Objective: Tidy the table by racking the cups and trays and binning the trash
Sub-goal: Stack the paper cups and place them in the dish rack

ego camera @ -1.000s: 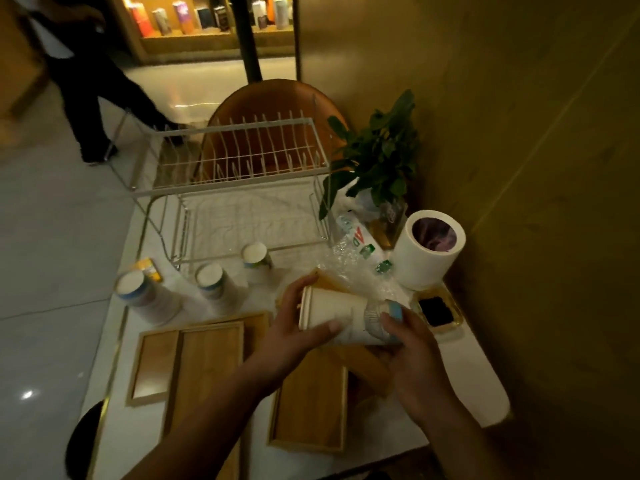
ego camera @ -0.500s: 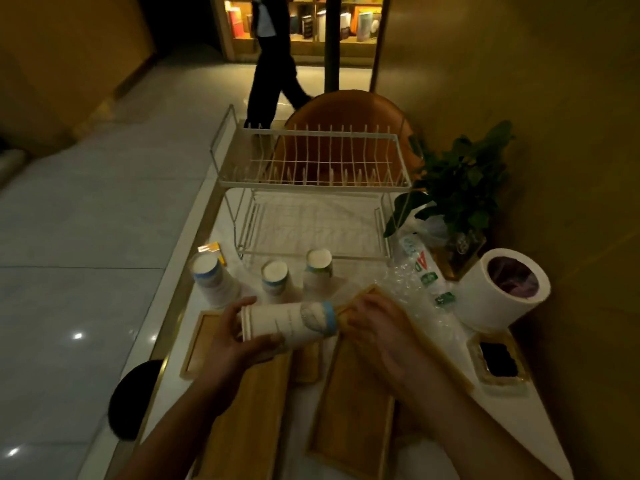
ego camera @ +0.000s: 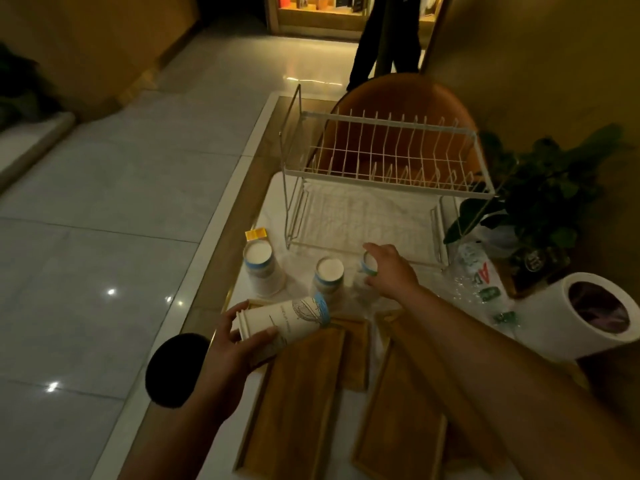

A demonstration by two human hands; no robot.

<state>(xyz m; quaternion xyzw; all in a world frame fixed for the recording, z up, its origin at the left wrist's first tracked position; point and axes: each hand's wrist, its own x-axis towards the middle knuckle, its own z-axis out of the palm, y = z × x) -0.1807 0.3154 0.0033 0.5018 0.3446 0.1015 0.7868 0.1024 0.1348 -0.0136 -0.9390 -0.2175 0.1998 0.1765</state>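
Observation:
My left hand grips a white paper cup lying on its side above the wooden trays. My right hand reaches forward and closes around a third upside-down cup just in front of the white wire rack. Two more cups stand upside down on the table: one at the left, one in the middle. A crumpled clear plastic bottle lies to the right. A white bin stands at the right edge.
A second wooden tray lies under my right forearm. A potted plant stands right of the rack, an orange chair behind it. A person's legs are at the far end. A small yellow item lies near the table's left edge.
My right hand let go of the held cup and reached forward to the upside-down cup by the rack. My left hand keeps the cup, lower and further left. The view shifted left.

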